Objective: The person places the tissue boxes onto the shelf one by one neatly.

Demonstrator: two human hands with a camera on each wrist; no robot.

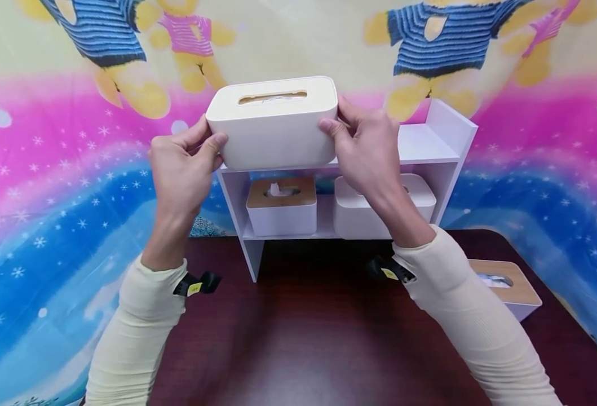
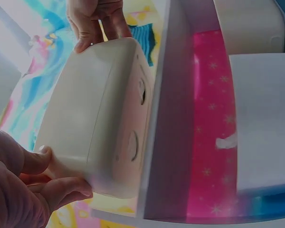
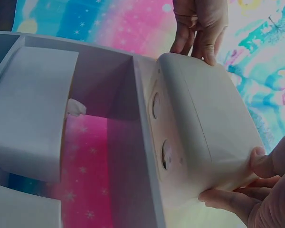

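A cream tissue box point(image 1: 278, 135) with a slot in its lid is at the left part of the shelf's upper board. My left hand point(image 1: 184, 166) grips its left end, thumb on the front face. On the right end my right hand point(image 1: 369, 149) holds it the same way. Both wrist views show the box's underside point(image 2: 128, 137) with two round openings, close to the board's edge; whether it bears on the board I cannot tell. In the right wrist view, the thumb and fingers of the right hand point(image 3: 256, 190) pinch a corner of the box.
The white shelf point(image 1: 450, 192) stands on a dark wooden table point(image 1: 298, 349). On its lower board are a wood-topped tissue box point(image 1: 281, 217) and another cream tissue box point(image 1: 361, 220), partly behind my right hand. A further wood-topped box point(image 1: 513, 282) sits at the table's right side.
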